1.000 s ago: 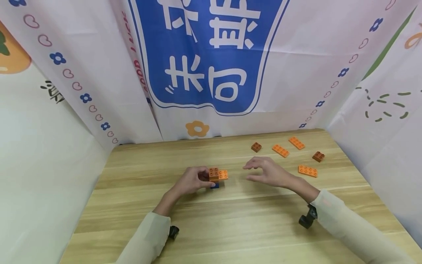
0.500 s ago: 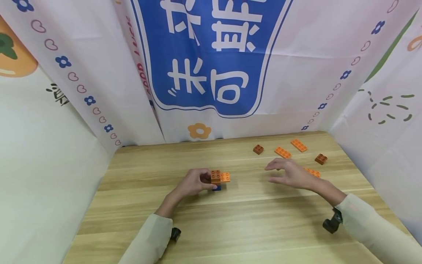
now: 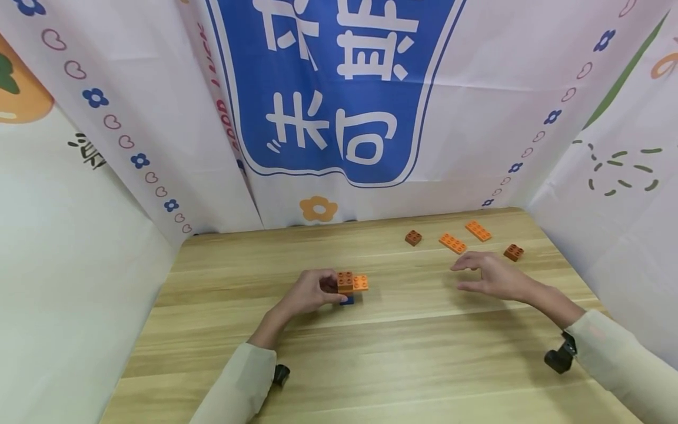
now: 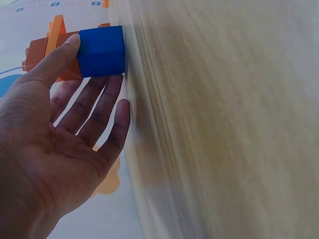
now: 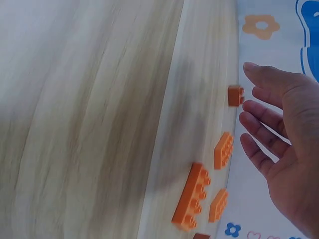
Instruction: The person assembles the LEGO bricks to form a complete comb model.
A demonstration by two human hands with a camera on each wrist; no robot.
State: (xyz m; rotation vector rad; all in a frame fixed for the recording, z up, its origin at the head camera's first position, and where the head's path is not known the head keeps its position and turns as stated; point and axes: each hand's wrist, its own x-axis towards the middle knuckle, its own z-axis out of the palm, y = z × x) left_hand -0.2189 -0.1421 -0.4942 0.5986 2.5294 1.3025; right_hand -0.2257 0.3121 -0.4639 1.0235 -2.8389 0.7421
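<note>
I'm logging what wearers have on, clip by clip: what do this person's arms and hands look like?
The left sleeve and right sleeve are pale beige-green, ending short of the hands; the right bears a faint pinkish spot. A small black left device and black right device sit near their ends. The left hand and right hand look ungloved, no rings visible.

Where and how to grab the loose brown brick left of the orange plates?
Likely by two opposite side walls, the right hand coming from above and the near side: the brown brick is boxy and sits studs up, apart from the rest.
</note>
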